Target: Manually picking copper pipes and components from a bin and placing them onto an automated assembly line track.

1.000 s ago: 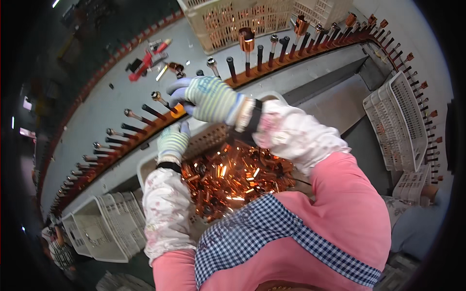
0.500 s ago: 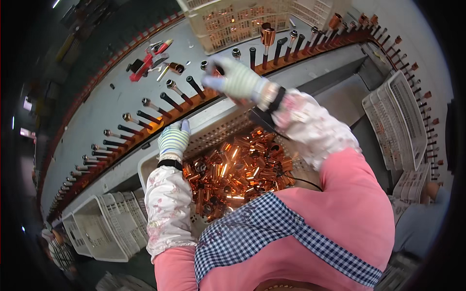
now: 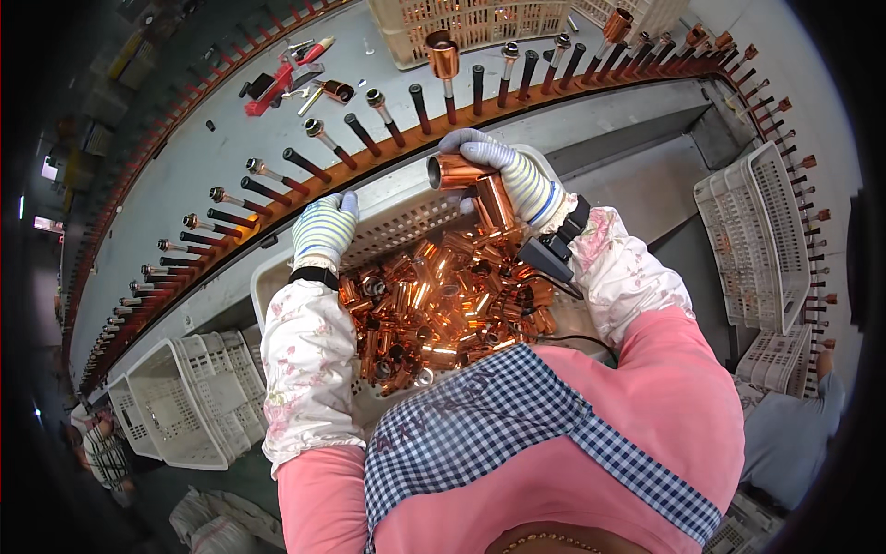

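A long conveyor rail (image 3: 277, 198) curves across the top of the view, its orange strip set with a row of dark upright pegs (image 3: 360, 134), spaced so each can carry 1 sleeve; one peg near the top already wears a copper tube (image 3: 443, 55). Just below it sits a white plastic crate (image 3: 388, 235), placed against the person's body so both hands reach it without stretching, and heaped with loose copper tubes (image 3: 434, 305) lying every way. Empty white baskets (image 3: 752, 231) stand to the right and lower left (likely spares).

The right hand (image 3: 512, 171), in a striped knit glove, is closed around 2 copper tubes (image 3: 471, 180) lifted above the far edge of the heap, 1 with its open mouth turned toward the pegs. The left hand (image 3: 323, 231), gloved likewise, rests on the crate's far rim with fingers loosely bent, gripping nothing that I can see. A red hand tool (image 3: 286, 69) lies on the grey surface beyond the rail.
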A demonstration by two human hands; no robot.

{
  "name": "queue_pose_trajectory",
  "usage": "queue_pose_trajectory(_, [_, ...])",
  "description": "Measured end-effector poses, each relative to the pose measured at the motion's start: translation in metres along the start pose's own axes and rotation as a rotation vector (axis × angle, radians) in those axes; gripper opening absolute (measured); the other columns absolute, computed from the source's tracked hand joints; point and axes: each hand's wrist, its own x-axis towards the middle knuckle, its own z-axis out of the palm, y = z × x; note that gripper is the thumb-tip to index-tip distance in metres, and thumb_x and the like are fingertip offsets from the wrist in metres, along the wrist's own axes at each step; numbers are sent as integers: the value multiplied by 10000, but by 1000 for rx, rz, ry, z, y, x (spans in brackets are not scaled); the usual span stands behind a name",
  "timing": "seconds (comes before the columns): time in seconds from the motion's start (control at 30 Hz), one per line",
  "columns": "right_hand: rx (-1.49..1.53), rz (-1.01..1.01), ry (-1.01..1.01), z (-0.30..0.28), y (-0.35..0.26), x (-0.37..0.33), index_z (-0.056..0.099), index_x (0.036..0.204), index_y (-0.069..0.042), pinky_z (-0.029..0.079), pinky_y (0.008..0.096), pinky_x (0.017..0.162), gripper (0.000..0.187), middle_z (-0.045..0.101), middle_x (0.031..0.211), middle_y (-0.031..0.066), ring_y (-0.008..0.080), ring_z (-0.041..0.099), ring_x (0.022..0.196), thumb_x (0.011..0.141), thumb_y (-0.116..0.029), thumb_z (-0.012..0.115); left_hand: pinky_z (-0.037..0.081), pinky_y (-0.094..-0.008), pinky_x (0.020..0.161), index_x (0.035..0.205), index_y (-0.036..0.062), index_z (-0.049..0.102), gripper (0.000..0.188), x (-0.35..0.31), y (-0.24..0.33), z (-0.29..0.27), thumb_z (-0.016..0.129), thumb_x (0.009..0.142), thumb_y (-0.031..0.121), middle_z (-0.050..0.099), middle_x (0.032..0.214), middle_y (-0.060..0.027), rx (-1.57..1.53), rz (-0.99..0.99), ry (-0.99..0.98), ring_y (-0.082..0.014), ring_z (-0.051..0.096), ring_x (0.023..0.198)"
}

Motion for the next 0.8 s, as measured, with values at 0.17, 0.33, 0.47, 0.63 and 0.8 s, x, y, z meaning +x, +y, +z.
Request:
queue_pose_trajectory(0.17, [-178, -76, -7, 9, 6, -1, 566, 1337, -78, 591, 328, 860, 556, 666, 1170, 46, 155, 669, 997, 891, -317, 796, 487, -454, 1062, 1303, 128, 704, 525, -1, -2, -4, 436, 1032, 490, 696, 1288, -171, 3, -3, 0, -353, 643, 1217])
queue_pose_trajectory(0.33, [-462, -215, -32, 1, 22, 9, 581, 1321, -54, 578, 304, 869, 522, 688, 1189, 47, 123, 654, 1034, 875, -188, 816, 489, -449, 1060, 1300, 129, 707, 530, 0, 4, -9, 433, 1033, 496, 700, 1284, -167, -8, -11, -8, -349, 647, 1214])
queue_pose_trajectory(0.47, [-590, -301, -87, 3, 24, 18, 588, 1317, -48, 561, 322, 943, 519, 684, 1211, 60, 133, 652, 1075, 867, -169, 816, 487, -449, 1060, 1291, 125, 712, 534, 6, -8, -1, 430, 1036, 500, 700, 1284, -166, 8, -7, 30, -347, 648, 1213])
queue_pose_trajectory(0.63, [-1055, -260, -329, 13, 8, 21, 574, 1387, -59, 438, 403, 1126, 618, 584, 1403, 115, 241, 548, 1323, 830, -178, 815, 484, -451, 1061, 1295, 123, 708, 535, 5, -4, -10, 429, 1036, 499, 696, 1290, -175, -7, 3, -11, -346, 643, 1220])
queue_pose_trajectory(0.8, [-1103, -716, -121, 103, -7, 100, 521, 1445, -65, 438, 426, 1129, 748, 581, 1378, 217, 373, 554, 1305, 790, -289, 805, 505, -478, 1018, 1206, 162, 746, 484, 8, -7, -14, 447, 1008, 487, 715, 1206, -184, 55, 37, 18, -380, 664, 1146])
